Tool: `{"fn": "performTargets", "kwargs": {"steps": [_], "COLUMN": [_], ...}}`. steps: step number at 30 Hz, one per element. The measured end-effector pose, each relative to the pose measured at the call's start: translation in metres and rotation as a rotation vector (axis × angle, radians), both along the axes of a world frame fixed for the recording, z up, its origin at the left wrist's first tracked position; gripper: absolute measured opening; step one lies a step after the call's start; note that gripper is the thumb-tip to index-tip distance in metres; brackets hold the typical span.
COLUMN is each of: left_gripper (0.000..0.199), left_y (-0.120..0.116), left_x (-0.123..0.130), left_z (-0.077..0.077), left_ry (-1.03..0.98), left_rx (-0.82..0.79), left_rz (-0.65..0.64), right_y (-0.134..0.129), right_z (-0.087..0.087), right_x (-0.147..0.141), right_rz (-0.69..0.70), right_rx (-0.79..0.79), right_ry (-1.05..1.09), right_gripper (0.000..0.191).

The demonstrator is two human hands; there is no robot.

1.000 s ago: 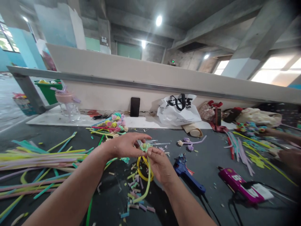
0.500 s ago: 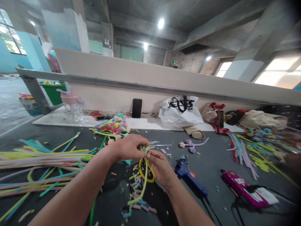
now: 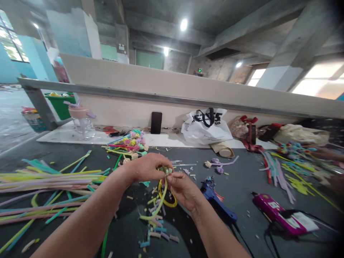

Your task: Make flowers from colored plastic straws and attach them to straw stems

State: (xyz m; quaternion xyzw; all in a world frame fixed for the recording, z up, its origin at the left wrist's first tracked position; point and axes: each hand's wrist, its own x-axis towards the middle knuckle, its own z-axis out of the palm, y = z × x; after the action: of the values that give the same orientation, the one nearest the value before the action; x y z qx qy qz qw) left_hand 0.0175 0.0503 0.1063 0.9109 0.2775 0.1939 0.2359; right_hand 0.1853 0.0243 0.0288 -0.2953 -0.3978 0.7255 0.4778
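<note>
In the middle of the table, my left hand (image 3: 152, 167) curls over a small pale-green pipe-cleaner flower (image 3: 166, 170), its fingers closed on it. My right hand (image 3: 184, 187) pinches the same flower from the right, thumb and fingers meeting at its base. A yellow-green pipe-cleaner stem (image 3: 163, 200) hangs from it and bends left at its lower end. The fingers partly hide the flower. Under the hands lies a yellow ring (image 3: 172, 205) among short cut pipe-cleaner pieces (image 3: 155, 234).
Long pipe cleaners (image 3: 53, 182) lie at left, and finished flowers (image 3: 134, 143) behind. A blue glue gun (image 3: 219, 202) and a magenta corded device (image 3: 279, 215) are at right. A phone (image 3: 156, 123) leans on the partition. Another person's blurred hand (image 3: 329, 154) is at far right.
The hanging end of the yellow-green stem has swung left. Both hands stay in nearly the same place on the flower, with the fingers slightly shifted.
</note>
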Motion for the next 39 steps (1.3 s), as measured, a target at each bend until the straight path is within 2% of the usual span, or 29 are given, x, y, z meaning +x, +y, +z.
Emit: {"fn": "performTargets", "kwargs": {"steps": [7,13,17,20,23,25,28,31,33,36,39], "left_gripper": [0.042,0.036,0.048,0.054,0.049,0.038,0.028,0.034,0.04,0.033,0.032], "left_y": [0.003,0.003,-0.004,-0.009,-0.01,-0.008,-0.007,-0.017,-0.028,-0.046,-0.059], "left_x": [-0.008,-0.007,-0.013,-0.021,-0.023,-0.018,-0.006,0.006,0.013,0.022,0.028], "left_z": [0.0,0.002,0.009,0.016,0.022,0.021,0.013,-0.004,-0.017,-0.035,-0.046], "left_ry": [-0.062,-0.083,-0.169,-0.244,-0.283,-0.278,-0.21,-0.293,-0.406,-0.574,-0.765], "left_rx": [-0.218,-0.304,-0.375,-0.424,-0.366,-0.305,-0.297,-0.454,-0.519,-0.551,-0.692], "left_rz": [-0.074,-0.122,-0.069,-0.022,0.068,0.176,0.384,0.502,0.518,0.412,0.475], "right_y": [-0.004,-0.004,-0.006,-0.009,-0.008,-0.005,-0.003,-0.003,-0.004,-0.006,-0.007], "right_z": [0.006,0.006,0.009,0.013,0.012,0.01,0.007,0.005,0.004,0.001,0.0], "right_x": [0.002,0.001,0.003,0.003,0.002,0.0,-0.002,-0.002,0.0,0.0,-0.003], "right_rz": [0.058,0.001,-0.019,-0.046,-0.101,-0.178,-0.31,-0.37,-0.401,-0.481,-0.409], "right_rx": [-0.034,-0.063,0.077,0.12,0.131,0.144,0.162,0.225,0.294,0.444,0.466], "right_ry": [0.007,0.052,0.078,0.102,0.124,0.122,0.104,0.013,-0.113,-0.297,-0.324], "right_gripper": [0.015,0.015,0.013,0.013,0.013,0.014,0.015,0.014,0.014,0.014,0.017]}}
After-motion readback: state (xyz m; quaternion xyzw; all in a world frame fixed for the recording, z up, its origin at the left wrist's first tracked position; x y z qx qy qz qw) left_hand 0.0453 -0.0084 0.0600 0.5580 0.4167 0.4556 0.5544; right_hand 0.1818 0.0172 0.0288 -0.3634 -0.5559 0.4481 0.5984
